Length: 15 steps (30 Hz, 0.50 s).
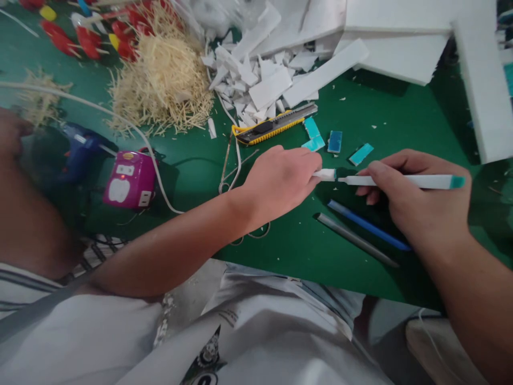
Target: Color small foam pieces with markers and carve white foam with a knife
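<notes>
My left hand [280,179] is closed in a pinch on a small white foam piece [325,174] just above the green table [304,246]. My right hand [417,198] grips a white marker with a teal end [417,181], its tip pointing left and almost touching the foam piece. Several small teal-coloured foam pieces [334,141] lie on the table just beyond my hands. A blue pen [368,225] and a grey stick [355,239] lie below my right hand.
A yellow utility knife [274,125] lies beside a heap of white foam scraps [260,75]. A pile of thin wooden sticks [164,80], a pink power strip [129,179], a blue glue gun [76,152] and white foam boards [401,37] surround the work area.
</notes>
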Motion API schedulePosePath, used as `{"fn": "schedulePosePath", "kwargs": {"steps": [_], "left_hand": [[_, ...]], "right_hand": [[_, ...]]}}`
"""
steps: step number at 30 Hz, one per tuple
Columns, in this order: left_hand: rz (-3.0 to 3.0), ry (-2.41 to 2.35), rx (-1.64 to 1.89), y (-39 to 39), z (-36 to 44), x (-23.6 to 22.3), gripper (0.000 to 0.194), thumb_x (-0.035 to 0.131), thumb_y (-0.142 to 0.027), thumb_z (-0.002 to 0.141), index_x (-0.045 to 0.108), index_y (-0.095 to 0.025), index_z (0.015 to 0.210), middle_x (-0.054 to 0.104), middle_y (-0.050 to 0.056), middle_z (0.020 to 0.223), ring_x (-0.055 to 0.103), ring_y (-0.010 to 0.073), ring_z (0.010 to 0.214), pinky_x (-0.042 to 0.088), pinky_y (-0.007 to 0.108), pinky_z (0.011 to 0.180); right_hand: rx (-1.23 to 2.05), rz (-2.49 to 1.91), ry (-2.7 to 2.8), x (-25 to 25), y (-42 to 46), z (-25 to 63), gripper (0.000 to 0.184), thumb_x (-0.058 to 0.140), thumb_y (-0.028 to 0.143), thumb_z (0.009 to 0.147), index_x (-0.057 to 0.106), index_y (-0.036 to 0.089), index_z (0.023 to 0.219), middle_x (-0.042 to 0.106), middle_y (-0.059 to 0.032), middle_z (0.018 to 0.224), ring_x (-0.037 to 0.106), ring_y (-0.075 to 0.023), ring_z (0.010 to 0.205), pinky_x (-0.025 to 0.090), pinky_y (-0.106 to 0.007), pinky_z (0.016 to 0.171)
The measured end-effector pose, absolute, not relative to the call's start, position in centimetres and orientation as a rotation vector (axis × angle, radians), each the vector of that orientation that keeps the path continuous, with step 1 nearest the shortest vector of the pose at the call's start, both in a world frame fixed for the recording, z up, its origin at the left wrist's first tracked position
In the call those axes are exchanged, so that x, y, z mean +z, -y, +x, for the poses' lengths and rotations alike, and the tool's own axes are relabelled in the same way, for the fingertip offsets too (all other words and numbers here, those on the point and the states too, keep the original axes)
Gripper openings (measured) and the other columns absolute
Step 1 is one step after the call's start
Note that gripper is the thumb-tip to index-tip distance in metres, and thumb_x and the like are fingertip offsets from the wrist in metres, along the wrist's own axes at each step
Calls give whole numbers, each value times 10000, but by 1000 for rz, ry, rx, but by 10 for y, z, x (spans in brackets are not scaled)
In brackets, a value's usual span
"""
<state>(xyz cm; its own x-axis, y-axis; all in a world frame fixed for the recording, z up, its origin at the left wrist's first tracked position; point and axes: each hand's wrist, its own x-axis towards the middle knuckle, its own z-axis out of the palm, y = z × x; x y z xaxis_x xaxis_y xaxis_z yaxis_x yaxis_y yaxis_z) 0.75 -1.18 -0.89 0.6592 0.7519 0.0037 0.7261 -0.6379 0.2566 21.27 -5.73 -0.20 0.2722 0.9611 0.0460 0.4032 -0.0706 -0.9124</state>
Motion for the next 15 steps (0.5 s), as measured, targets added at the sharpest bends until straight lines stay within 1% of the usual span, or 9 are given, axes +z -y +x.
{"fn": "schedulePosePath", "kwargs": {"steps": [1, 3, 6, 9, 10, 12, 14, 15], "left_hand": [[2646, -1194, 160, 12, 7, -10, 172, 638, -299, 1088, 768, -197, 1040, 696, -17, 812, 653, 174, 766, 361, 326, 725], [2649, -1197, 155, 12, 7, -10, 182, 630, -302, 1094, 766, -194, 1041, 700, -15, 814, 652, 173, 760, 358, 327, 722], [2675, -1183, 195, 12, 6, -11, 194, 615, -309, 1101, 757, -194, 1037, 697, -14, 808, 667, 179, 776, 365, 330, 722], [2708, -1157, 233, 13, 5, -12, 160, 623, -289, 1091, 747, -197, 1047, 701, -9, 823, 692, 189, 815, 380, 331, 730], [2715, -1149, 238, 14, 5, -12, 144, 627, -279, 1086, 742, -198, 1055, 709, -5, 843, 701, 193, 833, 387, 330, 735], [2727, -1137, 251, 15, 4, -12, 120, 630, -261, 1078, 732, -198, 1065, 724, 8, 897, 717, 205, 872, 403, 331, 745], [2734, -1136, 258, 16, 5, -12, 113, 626, -246, 1073, 726, -193, 1076, 738, 36, 983, 732, 226, 923, 422, 341, 758], [2735, -1139, 257, 16, 5, -11, 113, 624, -241, 1070, 724, -189, 1080, 740, 52, 1026, 737, 239, 947, 431, 348, 762]], "right_hand": [[777, -1639, 1279, -2, 57, 213, 195, 759, 195, 763, 732, 226, 572, 685, 6, 535, 560, -108, 411, 423, -238, 398], [761, -1609, 1291, -3, 58, 213, 175, 773, 190, 772, 747, 220, 602, 701, 1, 559, 576, -111, 419, 446, -244, 407], [730, -1479, 1279, -6, 60, 212, 90, 806, 257, 848, 808, 208, 773, 755, -15, 653, 647, -136, 475, 518, -274, 450], [646, -1414, 1311, -11, 64, 215, 169, 796, 374, 933, 839, 211, 925, 778, -26, 721, 697, -156, 551, 559, -298, 502], [592, -1434, 1375, -13, 65, 217, 153, 805, 370, 932, 844, 223, 943, 790, -25, 755, 712, -158, 588, 573, -302, 535], [461, -1472, 1577, -15, 66, 221, 76, 818, 291, 912, 845, 257, 974, 830, -17, 875, 752, -164, 690, 608, -312, 637], [327, -1438, 1818, -15, 66, 226, 166, 787, 204, 908, 828, 288, 1044, 851, -6, 992, 793, -191, 834, 635, -339, 766], [256, -1396, 1924, -15, 65, 228, 216, 769, 179, 912, 813, 300, 1086, 851, -1, 1009, 797, -206, 883, 637, -358, 813]]}}
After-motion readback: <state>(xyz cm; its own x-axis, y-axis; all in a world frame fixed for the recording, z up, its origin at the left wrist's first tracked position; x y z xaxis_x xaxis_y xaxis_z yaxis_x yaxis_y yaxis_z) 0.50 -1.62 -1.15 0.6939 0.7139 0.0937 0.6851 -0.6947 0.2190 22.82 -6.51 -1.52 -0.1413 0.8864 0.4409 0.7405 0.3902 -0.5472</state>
